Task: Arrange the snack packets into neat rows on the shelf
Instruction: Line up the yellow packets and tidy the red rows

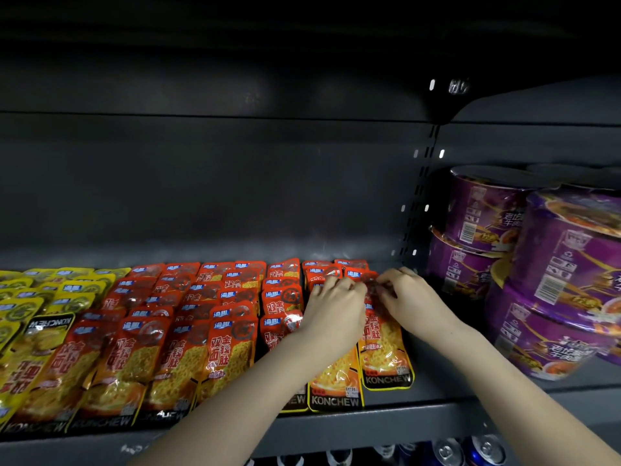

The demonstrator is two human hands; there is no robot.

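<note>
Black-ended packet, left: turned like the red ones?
Reversed: the packet has its KONCHEW band at the far end, upside down; red packets have theirs in front.

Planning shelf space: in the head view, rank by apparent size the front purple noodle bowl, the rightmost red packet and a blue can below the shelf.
1. front purple noodle bowl
2. rightmost red packet, its top under the right hand
3. blue can: only its top shows, so this rank is unsure
</note>
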